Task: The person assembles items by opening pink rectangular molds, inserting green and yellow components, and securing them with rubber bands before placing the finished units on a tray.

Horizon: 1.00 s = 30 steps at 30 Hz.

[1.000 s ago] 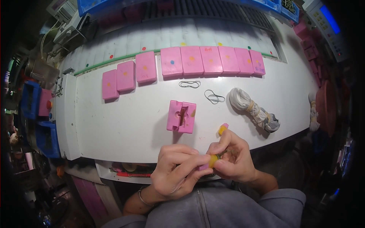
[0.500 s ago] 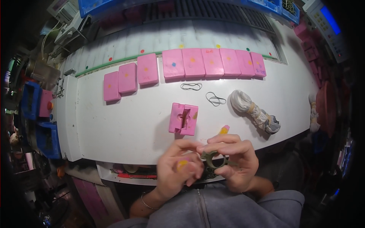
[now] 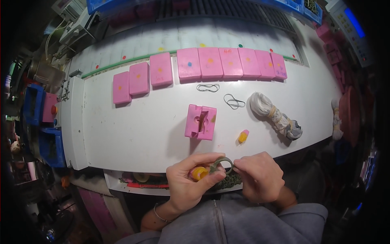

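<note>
Landmark: notched pink block (image 3: 209, 127). On its near side, the left hand (image 3: 185, 181) pinches a green ring (image 3: 214, 166) between thumb and forefinger, a yellow cup-like piece (image 3: 199, 173) tucked in the same grip. The right hand (image 3: 262, 177) is curled, fingertips at the ring's far edge; whether they grip cannot be told. Risk, in judgement: the doubled hold could loosen, dropping the yellow piece. Versus half a second ago, the right fingers no longer span the ring; the loose yellow-pink piece (image 3: 243, 136), right of the block, is fully exposed.

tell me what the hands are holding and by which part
Left hand: green ring, by its left end; yellow piece, tucked inside. Right hand: at the ring's right edge, grip unclear.
</note>
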Each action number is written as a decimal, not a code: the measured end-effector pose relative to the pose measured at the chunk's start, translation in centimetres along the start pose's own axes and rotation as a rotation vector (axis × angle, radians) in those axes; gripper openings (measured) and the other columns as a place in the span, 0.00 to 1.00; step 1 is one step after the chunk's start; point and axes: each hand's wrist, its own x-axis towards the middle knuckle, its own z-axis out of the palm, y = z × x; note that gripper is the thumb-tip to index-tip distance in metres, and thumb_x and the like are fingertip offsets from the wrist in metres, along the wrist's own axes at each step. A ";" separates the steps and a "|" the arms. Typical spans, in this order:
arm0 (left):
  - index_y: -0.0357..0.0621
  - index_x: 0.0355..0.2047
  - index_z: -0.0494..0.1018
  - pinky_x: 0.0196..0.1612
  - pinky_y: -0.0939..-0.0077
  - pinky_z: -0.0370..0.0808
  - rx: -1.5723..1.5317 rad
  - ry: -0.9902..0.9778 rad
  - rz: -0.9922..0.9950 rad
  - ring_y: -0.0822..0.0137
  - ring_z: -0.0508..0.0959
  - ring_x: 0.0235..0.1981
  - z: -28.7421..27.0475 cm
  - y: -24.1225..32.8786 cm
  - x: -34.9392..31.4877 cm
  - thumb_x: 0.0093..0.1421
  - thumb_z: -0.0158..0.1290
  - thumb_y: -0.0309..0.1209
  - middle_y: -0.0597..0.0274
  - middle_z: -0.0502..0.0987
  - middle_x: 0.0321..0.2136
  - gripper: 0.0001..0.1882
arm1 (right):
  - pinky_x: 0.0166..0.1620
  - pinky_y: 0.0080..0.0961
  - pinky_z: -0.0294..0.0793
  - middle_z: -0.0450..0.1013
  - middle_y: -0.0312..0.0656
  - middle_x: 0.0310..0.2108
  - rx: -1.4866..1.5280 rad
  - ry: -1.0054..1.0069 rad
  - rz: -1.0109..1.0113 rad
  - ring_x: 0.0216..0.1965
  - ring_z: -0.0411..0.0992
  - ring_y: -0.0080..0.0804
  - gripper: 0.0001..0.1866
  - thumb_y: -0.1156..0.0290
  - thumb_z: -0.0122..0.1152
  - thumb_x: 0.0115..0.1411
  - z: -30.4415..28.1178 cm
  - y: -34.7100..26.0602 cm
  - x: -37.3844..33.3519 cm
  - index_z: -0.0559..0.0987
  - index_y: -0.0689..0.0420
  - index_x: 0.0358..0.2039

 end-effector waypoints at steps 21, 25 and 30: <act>0.27 0.50 0.64 0.16 0.94 0.56 -0.545 -0.228 -0.348 0.83 0.61 0.18 -1.0 0.0 0.5 0.60 0.53 0.36 0.58 0.71 0.28 0.25 | 0.19 0.16 0.59 0.66 0.33 0.12 0.886 -0.562 1.057 0.13 0.61 0.15 0.14 0.69 0.47 0.64 -3.2 -0.3 2.2 0.76 0.63 0.26; 0.27 0.52 0.61 0.15 0.95 0.56 -0.661 -0.253 -0.442 0.83 0.59 0.19 -1.1 0.1 0.6 0.63 0.48 0.41 0.60 0.68 0.27 0.28 | 0.21 0.27 0.67 0.71 0.45 0.17 0.449 -0.651 0.611 0.17 0.69 0.39 0.08 0.71 0.53 0.59 -2.4 0.2 0.5 0.76 0.61 0.27; 0.28 0.51 0.60 0.15 0.96 0.56 -0.790 -0.249 -0.517 0.85 0.58 0.18 -1.0 0.1 0.5 0.64 0.43 0.47 0.61 0.68 0.26 0.30 | 0.21 0.25 0.66 0.72 0.44 0.23 0.195 -0.516 0.492 0.20 0.70 0.39 0.05 0.72 0.57 0.57 -1.9 0.0 0.3 0.77 0.61 0.31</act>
